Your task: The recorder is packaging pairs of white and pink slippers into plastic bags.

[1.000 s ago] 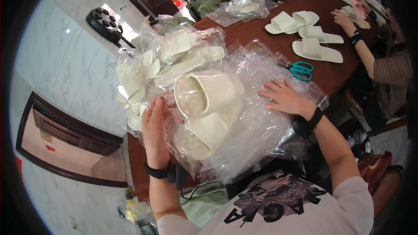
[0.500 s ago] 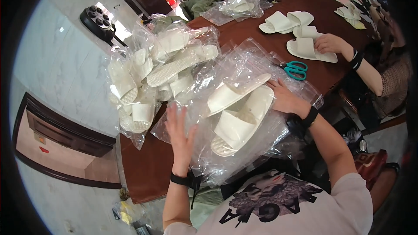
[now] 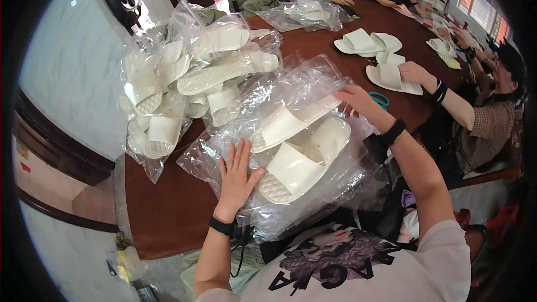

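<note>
Through the head-worn fisheye I look down, close above the fingers point(image 3: 239, 160), facing across the table point(image 3: 313, 39) beyond.

The nearer creamy-white slipper point(image 3: 305, 162) is showing a diamond-patterned insole point(image 3: 272, 188) toward six o'clock. Reddish-brown is colouring the tabletop point(image 3: 162, 207) at eight, teal the scissor handles point(image 3: 383, 97) around half past two. A dark print point(image 3: 335, 254) is covering the pale pinkish shirt point(image 3: 430, 263) at five.
</note>
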Demonstrator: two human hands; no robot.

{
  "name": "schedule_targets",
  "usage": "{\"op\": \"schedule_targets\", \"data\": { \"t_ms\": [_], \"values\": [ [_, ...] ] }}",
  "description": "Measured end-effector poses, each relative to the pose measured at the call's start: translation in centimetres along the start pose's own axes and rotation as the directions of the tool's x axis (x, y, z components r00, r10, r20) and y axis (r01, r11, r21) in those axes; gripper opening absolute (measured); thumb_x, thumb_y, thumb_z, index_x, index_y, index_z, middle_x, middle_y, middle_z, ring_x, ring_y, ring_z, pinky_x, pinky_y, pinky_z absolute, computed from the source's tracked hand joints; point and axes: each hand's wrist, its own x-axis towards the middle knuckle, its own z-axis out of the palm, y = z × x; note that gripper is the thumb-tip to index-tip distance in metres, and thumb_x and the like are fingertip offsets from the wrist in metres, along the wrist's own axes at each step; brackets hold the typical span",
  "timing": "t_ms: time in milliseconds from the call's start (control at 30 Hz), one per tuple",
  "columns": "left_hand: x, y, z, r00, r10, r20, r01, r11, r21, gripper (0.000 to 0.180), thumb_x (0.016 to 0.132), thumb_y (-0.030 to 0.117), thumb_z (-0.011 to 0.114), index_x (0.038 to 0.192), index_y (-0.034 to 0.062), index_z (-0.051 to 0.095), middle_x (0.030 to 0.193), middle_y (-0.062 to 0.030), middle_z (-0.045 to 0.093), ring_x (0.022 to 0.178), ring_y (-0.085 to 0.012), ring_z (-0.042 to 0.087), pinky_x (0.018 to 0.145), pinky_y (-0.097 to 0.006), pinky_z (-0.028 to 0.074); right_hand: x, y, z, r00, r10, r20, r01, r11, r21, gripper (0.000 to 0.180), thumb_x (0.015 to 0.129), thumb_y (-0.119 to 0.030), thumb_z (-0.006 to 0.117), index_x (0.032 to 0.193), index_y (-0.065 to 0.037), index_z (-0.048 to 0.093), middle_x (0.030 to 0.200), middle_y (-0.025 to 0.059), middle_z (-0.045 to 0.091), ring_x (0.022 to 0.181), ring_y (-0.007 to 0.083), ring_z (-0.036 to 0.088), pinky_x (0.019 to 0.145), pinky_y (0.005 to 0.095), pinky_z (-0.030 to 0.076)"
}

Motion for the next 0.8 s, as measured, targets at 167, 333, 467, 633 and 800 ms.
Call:
{"op": "schedule_targets", "data": {
  "t_ms": [167, 333, 467, 633, 800],
  "values": [
    [0.0, -0.3, 0.5, 1.000, -0.002, -0.007, 0.002, 1.000, 0.016, 0.083, 0.094, 0.057, 0.050, 0.156, 0.0098, 0.020, 0.162, -0.0137, 0.020, 0.150, -0.0378, 0.012, 0.116, -0.063, 0.006, 0.3, -0.7, 0.6, 0.997, 0.019, 0.081, -0.030, 0.990, 0.138, 0.040, 0.088, -0.033, 0.066, 0.107, 0.001, 0.061, 0.080, 0.0065, 0.067, 0.061, 0.0098, 0.061, 0.048, 0.0233, 0.040],
    [0.1, -0.2, 0.6, 1.000, -0.018, 0.021, 0.016, 0.995, 0.097, 0.083, 0.094, 0.058, 0.048, 0.156, 0.0087, 0.021, 0.162, -0.0121, 0.020, 0.150, -0.0361, 0.014, 0.114, -0.065, 0.006, 0.9, -1.4, -4.0, 0.994, -0.038, -0.099, 0.061, 0.971, 0.233, 0.032, 0.087, -0.023, 0.065, 0.111, -0.001, 0.064, 0.081, 0.0040, 0.067, 0.059, 0.0088, 0.058, 0.049, 0.0220, 0.039],
    [0.2, 0.1, 0.4, 0.998, -0.027, 0.064, 0.017, 0.988, 0.152, 0.079, 0.095, 0.054, 0.049, 0.156, 0.0112, 0.022, 0.163, -0.0095, 0.020, 0.150, -0.0312, 0.015, 0.115, -0.065, 0.005, 2.5, 0.3, -6.2, 0.965, -0.034, -0.259, 0.111, 0.951, 0.289, 0.028, 0.087, -0.019, 0.065, 0.108, 0.000, 0.066, 0.076, 0.0029, 0.064, 0.054, 0.0096, 0.055, 0.047, 0.0234, 0.037],
    [0.1, 0.0, 0.7, 0.997, -0.031, 0.069, 0.019, 0.986, 0.167, 0.076, 0.097, 0.054, 0.046, 0.156, 0.0121, 0.021, 0.163, -0.0089, 0.020, 0.150, -0.0313, 0.015, 0.114, -0.065, 0.005, 4.4, 1.6, -7.9, 0.866, -0.019, -0.500, 0.187, 0.939, 0.288, 0.020, 0.086, -0.017, 0.065, 0.095, 0.000, 0.070, 0.071, 0.0012, 0.060, 0.051, 0.0099, 0.051, 0.046, 0.0248, 0.037],
    [0.2, 0.1, 0.8, 0.998, -0.004, 0.057, -0.004, 0.990, 0.141, 0.074, 0.098, 0.052, 0.045, 0.156, 0.0124, 0.021, 0.163, -0.0094, 0.019, 0.151, -0.0312, 0.014, 0.114, -0.066, 0.005, 3.2, 1.5, -5.2, 0.861, 0.008, -0.509, 0.215, 0.900, 0.378, 0.027, 0.091, -0.024, 0.064, 0.107, -0.003, 0.064, 0.082, 0.0018, 0.064, 0.064, 0.0100, 0.057, 0.051, 0.0237, 0.043]
  ]
}}
